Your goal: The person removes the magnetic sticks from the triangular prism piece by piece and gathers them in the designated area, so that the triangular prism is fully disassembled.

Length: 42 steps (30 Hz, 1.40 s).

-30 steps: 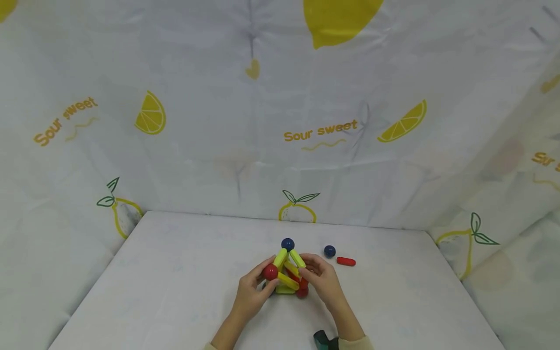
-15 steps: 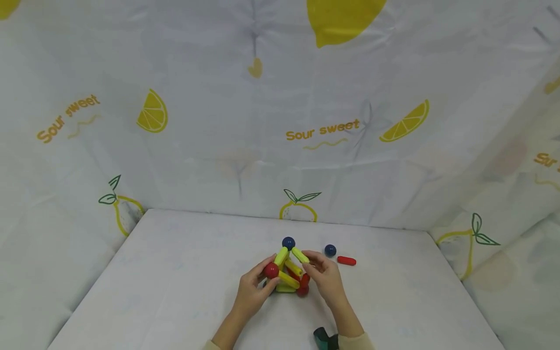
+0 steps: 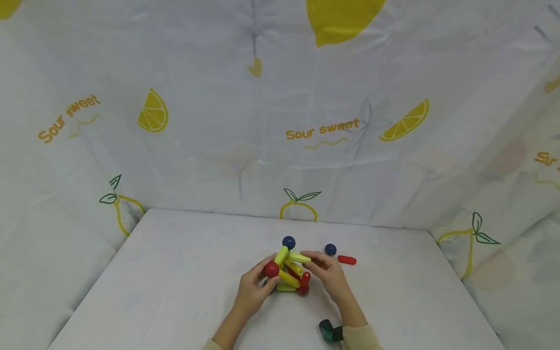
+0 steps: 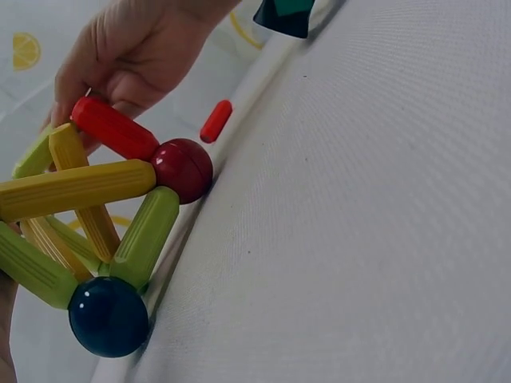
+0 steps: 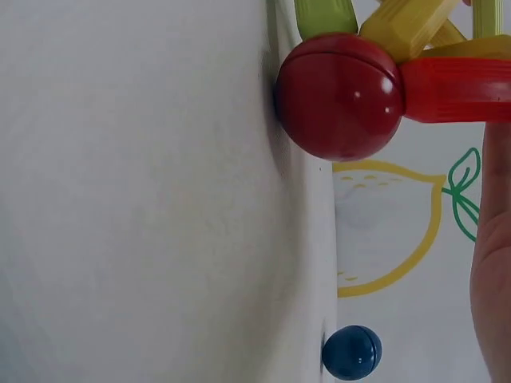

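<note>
A toy frame of coloured rods and balls stands between my hands. My left hand grips it at the left by a red ball. With fingertips and thumb, my right hand pinches a yellow-green rod, which lies nearly level below the top blue ball; whether its inner end touches anything I cannot tell. A red rod rises from the lower red ball, its upper end free. Yellow rods and green rods join the lower balls, one of them dark blue.
On the white table, a loose blue ball and a loose red rod lie behind my right hand. A dark green, bent piece lies beside the right sleeve. A lemon-print cloth hangs behind the table.
The yellow-green rod in my right hand has swung from a slant under the top blue ball to nearly level, its inner end now lower. My right hand has shifted slightly right; the left stays put.
</note>
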Each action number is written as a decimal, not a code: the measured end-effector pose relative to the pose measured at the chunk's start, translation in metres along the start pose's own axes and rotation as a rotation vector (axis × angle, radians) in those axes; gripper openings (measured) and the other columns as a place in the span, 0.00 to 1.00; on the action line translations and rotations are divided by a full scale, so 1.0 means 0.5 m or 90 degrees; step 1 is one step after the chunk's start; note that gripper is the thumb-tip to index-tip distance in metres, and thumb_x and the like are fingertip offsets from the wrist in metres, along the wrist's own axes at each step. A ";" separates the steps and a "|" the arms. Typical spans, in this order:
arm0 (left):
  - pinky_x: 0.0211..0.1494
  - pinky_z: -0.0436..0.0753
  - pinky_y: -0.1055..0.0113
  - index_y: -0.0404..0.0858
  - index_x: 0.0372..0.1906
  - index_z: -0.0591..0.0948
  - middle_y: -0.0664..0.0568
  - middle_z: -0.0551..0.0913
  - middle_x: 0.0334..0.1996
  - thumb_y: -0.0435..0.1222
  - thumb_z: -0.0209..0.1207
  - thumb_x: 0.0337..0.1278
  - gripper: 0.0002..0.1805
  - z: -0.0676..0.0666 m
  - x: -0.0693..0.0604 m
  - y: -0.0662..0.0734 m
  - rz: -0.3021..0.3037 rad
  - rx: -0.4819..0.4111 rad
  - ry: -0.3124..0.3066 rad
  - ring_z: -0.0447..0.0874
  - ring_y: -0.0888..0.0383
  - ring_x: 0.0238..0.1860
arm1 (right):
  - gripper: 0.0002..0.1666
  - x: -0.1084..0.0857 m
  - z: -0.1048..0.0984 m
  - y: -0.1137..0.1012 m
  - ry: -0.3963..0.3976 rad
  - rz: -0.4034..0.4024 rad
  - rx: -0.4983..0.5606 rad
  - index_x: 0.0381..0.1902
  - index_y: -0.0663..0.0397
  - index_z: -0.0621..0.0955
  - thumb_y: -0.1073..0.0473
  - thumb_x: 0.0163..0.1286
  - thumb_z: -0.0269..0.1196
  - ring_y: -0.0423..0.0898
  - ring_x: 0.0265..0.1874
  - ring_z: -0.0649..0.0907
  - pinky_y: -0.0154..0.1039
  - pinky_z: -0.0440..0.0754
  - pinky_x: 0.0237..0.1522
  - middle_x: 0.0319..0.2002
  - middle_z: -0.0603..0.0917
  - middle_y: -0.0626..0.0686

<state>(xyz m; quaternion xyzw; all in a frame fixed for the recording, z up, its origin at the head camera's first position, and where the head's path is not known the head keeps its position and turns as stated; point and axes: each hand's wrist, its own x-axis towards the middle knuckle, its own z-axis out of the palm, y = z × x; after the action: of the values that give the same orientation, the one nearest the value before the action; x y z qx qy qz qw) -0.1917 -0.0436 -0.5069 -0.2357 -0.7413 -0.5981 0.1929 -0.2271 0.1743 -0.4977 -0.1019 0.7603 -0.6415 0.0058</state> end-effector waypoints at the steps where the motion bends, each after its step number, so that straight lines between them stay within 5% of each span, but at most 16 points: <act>1: 0.48 0.82 0.58 0.25 0.58 0.73 0.34 0.77 0.56 0.25 0.64 0.51 0.26 -0.001 0.002 0.008 0.002 -0.001 -0.002 0.79 0.41 0.53 | 0.18 0.001 -0.001 0.002 -0.007 -0.001 0.000 0.51 0.55 0.81 0.55 0.65 0.63 0.41 0.47 0.83 0.29 0.81 0.49 0.52 0.82 0.56; 8: 0.48 0.82 0.59 0.23 0.57 0.73 0.32 0.77 0.55 0.24 0.64 0.50 0.26 -0.008 0.008 0.034 0.005 -0.012 -0.015 0.79 0.40 0.53 | 0.18 -0.019 -0.024 0.001 0.065 0.025 -0.013 0.49 0.56 0.80 0.55 0.63 0.66 0.38 0.44 0.83 0.27 0.81 0.48 0.49 0.82 0.54; 15: 0.47 0.83 0.58 0.23 0.56 0.73 0.32 0.78 0.55 0.24 0.64 0.50 0.26 -0.008 0.007 0.027 0.015 -0.006 -0.006 0.80 0.40 0.52 | 0.21 -0.042 -0.107 0.031 0.145 0.010 -0.008 0.51 0.67 0.78 0.60 0.63 0.65 0.35 0.43 0.82 0.25 0.81 0.46 0.45 0.82 0.46; 21: 0.47 0.83 0.59 0.23 0.56 0.73 0.33 0.78 0.54 0.24 0.64 0.49 0.26 -0.009 0.007 0.027 0.014 -0.003 -0.004 0.80 0.40 0.52 | 0.22 -0.062 -0.167 0.065 0.223 0.103 -0.044 0.55 0.62 0.76 0.58 0.66 0.63 0.29 0.44 0.80 0.21 0.79 0.46 0.44 0.81 0.36; 25: 0.47 0.83 0.60 0.23 0.56 0.74 0.33 0.78 0.54 0.24 0.65 0.49 0.26 -0.007 0.006 0.026 0.013 -0.005 -0.002 0.80 0.40 0.51 | 0.22 -0.065 -0.184 0.082 0.247 0.172 -0.066 0.57 0.60 0.75 0.59 0.67 0.61 0.26 0.42 0.78 0.18 0.76 0.44 0.50 0.81 0.45; 30: 0.48 0.83 0.63 0.23 0.55 0.74 0.33 0.78 0.54 0.24 0.65 0.49 0.25 -0.005 0.006 0.026 0.018 -0.004 0.001 0.80 0.40 0.51 | 0.22 -0.063 -0.187 0.092 0.243 0.175 -0.110 0.57 0.61 0.76 0.59 0.68 0.60 0.23 0.43 0.76 0.15 0.72 0.45 0.58 0.77 0.59; 37: 0.48 0.83 0.61 0.23 0.55 0.74 0.32 0.78 0.54 0.24 0.64 0.49 0.25 -0.008 0.007 0.031 0.014 -0.008 -0.006 0.80 0.40 0.52 | 0.19 -0.060 -0.185 0.102 0.267 0.181 -0.252 0.56 0.56 0.79 0.57 0.68 0.60 0.43 0.52 0.77 0.14 0.69 0.43 0.55 0.81 0.58; 42: 0.48 0.82 0.58 0.23 0.56 0.73 0.32 0.77 0.55 0.24 0.64 0.50 0.26 -0.007 0.005 0.021 -0.001 -0.012 -0.009 0.79 0.40 0.53 | 0.18 -0.055 -0.181 0.109 0.291 0.162 -0.341 0.53 0.57 0.80 0.60 0.66 0.61 0.51 0.46 0.80 0.32 0.79 0.45 0.48 0.83 0.59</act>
<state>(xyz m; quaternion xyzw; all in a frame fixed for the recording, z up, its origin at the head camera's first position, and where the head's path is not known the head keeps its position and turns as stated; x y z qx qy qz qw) -0.1874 -0.0449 -0.4964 -0.2409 -0.7372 -0.6035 0.1850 -0.2210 0.2753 -0.5383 0.1413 0.8893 -0.4204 -0.1113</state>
